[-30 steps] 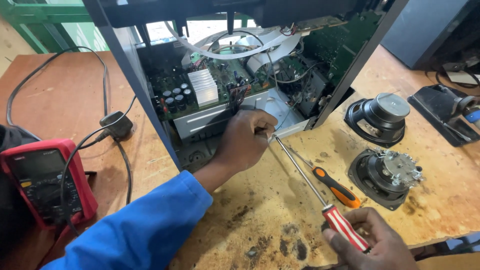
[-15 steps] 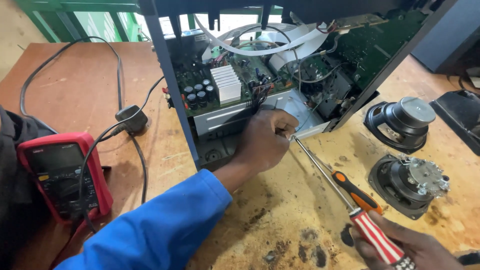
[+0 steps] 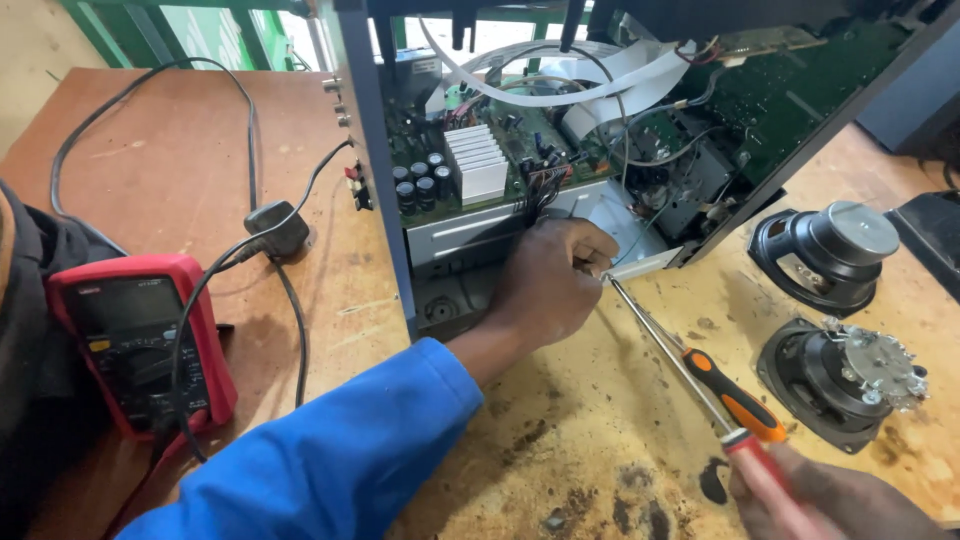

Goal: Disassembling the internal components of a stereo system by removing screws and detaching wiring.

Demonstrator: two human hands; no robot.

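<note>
Two hands | left hand (image 3: 548, 285) curled at open chassis (image 3: 600, 150) edge, grip unclear | right hand (image 3: 835, 500) clamped on red-handled screwdriver (image 3: 690, 375) | orange-handled screwdriver (image 3: 735, 395) beside it

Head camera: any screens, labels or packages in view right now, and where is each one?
Multimeter: left edge of the wooden table, red casing, dark rectangular screen above a round dial; screen looks blank.
Label: small pale strip on the multimeter above the screen, too small to make out.
No packages or signs visible.
</note>
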